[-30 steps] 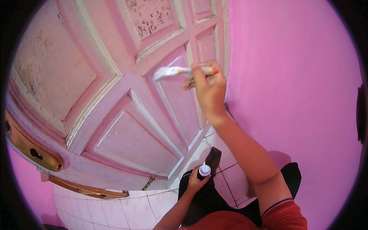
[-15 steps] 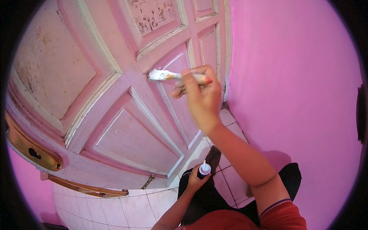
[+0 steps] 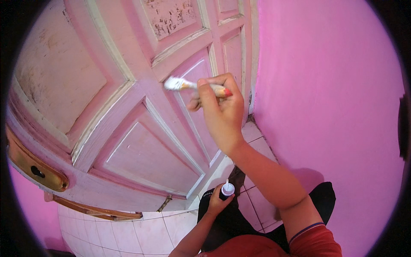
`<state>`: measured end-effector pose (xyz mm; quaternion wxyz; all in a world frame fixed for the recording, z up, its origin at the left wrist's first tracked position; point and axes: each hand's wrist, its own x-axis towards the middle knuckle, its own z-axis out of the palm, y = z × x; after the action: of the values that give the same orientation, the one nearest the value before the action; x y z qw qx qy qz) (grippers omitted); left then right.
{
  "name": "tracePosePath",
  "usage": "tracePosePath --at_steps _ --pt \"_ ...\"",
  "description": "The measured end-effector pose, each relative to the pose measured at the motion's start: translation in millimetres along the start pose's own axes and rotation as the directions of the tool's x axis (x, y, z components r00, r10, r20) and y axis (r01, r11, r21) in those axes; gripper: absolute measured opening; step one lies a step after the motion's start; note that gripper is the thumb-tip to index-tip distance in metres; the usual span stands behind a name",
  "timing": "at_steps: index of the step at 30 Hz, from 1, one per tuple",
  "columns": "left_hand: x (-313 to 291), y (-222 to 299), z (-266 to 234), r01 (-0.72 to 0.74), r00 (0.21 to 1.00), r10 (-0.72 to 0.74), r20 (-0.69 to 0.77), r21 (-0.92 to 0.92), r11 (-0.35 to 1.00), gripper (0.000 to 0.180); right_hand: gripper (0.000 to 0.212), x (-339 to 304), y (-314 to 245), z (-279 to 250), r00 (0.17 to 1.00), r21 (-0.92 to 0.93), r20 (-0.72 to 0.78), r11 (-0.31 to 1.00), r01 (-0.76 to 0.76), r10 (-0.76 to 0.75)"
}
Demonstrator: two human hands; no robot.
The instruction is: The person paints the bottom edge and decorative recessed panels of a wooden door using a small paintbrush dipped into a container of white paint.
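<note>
In my right hand point(image 3: 220, 109) is a paintbrush point(image 3: 179, 84), gripped by its pale, red-tipped handle. The white, paint-covered bristles point left, at the edge of a recessed panel on the pinkish wooden door point(image 3: 141, 55); whether they touch the wood I cannot tell. Lower down, near my knee, my left hand point(image 3: 217, 203) is closed around a small dark cup point(image 3: 227, 190) with a white rim. Pale paint shows inside the cup, and a thin white stick point(image 3: 227, 183) rises from it. The door's lower panels look freshly coated, while upper ones show worn, stained patches.
A brass lock plate point(image 3: 40, 170) with a keyhole sits on the door's left edge. A small bolt point(image 3: 164, 203) hangs at its bottom. To the right stands a bright pink wall point(image 3: 325, 94). Light tiles point(image 3: 111, 233) cover the floor; a wooden frame piece point(image 3: 92, 207) lies beyond the door.
My right hand and the paintbrush have shifted slightly left. The left hand with the cup has hardly moved.
</note>
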<state>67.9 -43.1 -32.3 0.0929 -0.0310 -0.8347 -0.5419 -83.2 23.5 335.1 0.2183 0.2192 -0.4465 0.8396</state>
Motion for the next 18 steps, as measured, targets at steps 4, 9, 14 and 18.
tracePosePath --at_steps 4,9,14,18 --pt "0.4 4.6 -1.2 0.020 1.000 -0.020 0.018 -0.018 1.000 0.063 0.012 12.7 6.6 -17.0 0.997 0.006 -0.026 0.997 -0.074 0.074" --pt "2.0 8.1 1.7 -0.008 1.000 0.008 0.016 -0.006 1.000 0.063 0.010 71.6 25.3 -59.9 0.981 -0.143 -0.092 0.977 0.156 -0.170" --pt "-0.4 6.9 -4.2 -0.019 1.000 0.020 -0.004 0.021 1.000 0.061 0.011 45.6 21.6 -44.5 0.984 -0.071 -0.095 0.987 0.145 -0.151" --pt "2.0 8.8 0.0 -0.031 1.000 0.031 -0.002 0.013 0.999 0.062 0.014 -5.8 16.6 -33.4 0.999 -0.092 -0.032 0.995 -0.037 0.034"
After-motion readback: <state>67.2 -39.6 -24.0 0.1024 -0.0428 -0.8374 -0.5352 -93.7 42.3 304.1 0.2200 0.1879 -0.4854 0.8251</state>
